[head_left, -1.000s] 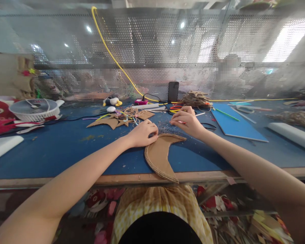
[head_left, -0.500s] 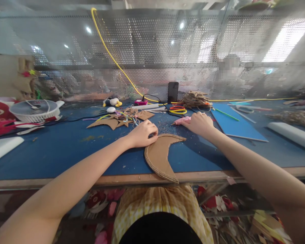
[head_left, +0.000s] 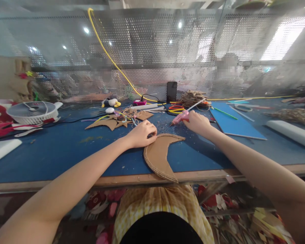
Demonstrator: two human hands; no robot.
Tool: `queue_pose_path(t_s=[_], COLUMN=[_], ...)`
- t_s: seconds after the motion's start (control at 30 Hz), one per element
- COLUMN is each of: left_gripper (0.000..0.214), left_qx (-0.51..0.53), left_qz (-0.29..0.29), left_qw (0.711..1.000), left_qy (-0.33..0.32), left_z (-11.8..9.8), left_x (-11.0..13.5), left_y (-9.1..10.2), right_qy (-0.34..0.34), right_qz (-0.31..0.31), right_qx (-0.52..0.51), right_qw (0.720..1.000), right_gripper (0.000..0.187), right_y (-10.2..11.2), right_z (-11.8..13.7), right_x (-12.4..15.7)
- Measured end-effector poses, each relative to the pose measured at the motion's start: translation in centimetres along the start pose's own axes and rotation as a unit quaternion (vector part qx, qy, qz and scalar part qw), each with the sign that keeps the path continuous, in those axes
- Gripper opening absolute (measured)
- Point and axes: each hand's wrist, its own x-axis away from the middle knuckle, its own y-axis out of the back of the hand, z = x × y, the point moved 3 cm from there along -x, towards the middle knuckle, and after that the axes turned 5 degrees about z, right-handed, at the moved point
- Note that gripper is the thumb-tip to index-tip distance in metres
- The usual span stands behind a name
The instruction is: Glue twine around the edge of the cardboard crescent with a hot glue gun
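A brown cardboard crescent (head_left: pixel 159 154) lies flat at the table's front, its lower tip reaching over the wooden edge. My left hand (head_left: pixel 142 134) rests at its upper left edge, fingers curled and closed on the cardboard. To the right and a little farther back, my right hand (head_left: pixel 197 122) is wrapped round a pink glue gun (head_left: pixel 180 117). A white glue stick (head_left: pixel 196 104) sticks out of the gun's back, and its nozzle points left, above the tabletop and apart from the crescent.
Cardboard stars and twine (head_left: pixel 122 121) lie beyond my left hand. A phone (head_left: pixel 171 91) stands upright at the back, beside a bundle of brown strips (head_left: pixel 191 99). On the right are a blue board (head_left: pixel 239 123) and a white block (head_left: pixel 292 133); a white round fan (head_left: pixel 33 113) is at left.
My right hand has lifted the glue gun off the table and turned it, so its glue stick now shows. The left hand and the crescent have stayed in place.
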Motion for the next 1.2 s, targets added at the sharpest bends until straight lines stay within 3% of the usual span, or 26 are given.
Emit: queue_pose_path(t_s=[0.13, 0.23, 0.33, 0.5, 0.67, 0.87, 1.2], left_gripper=[0.014, 0.016, 0.016, 0.019, 0.027, 0.016, 0.022], left_qx=[-0.004, -0.007, -0.01, -0.046, -0.087, -0.037, -0.031], left_qz=[-0.002, 0.002, 0.004, 0.001, 0.024, 0.043, 0.016], left_qw=[1.0, 1.0, 1.0, 0.999, 0.996, 0.998, 0.999], left_qy=[0.002, 0.002, 0.003, 0.001, 0.01, -0.007, 0.037], left_z=[0.1, 0.0, -0.1, -0.2, 0.1, 0.2, 0.3], left_x=[0.0, 0.0, -0.1, 0.1, 0.3, 0.4, 0.1], left_y=[-0.1, 0.0, 0.1, 0.3, 0.5, 0.5, -0.3], right_qy=[-0.004, 0.066, 0.143, 0.186, 0.136, 0.092, 0.107], right_qz=[-0.078, -0.161, -0.2, -0.198, -0.217, -0.212, -0.207], right_qx=[0.032, 0.076, 0.101, 0.083, 0.105, 0.06, -0.007], right_qw=[0.996, 0.982, 0.964, 0.959, 0.961, 0.971, 0.972], right_gripper=[0.03, 0.022, 0.025, 0.037, 0.034, 0.037, 0.037], right_y=[1.1, 2.0, 2.6, 3.0, 2.8, 2.5, 1.9], right_z=[0.5, 1.2, 1.9, 2.3, 1.3, 1.3, 2.1], right_x=[-0.1, 0.0, 0.4, 0.7, 0.4, 0.4, 0.6])
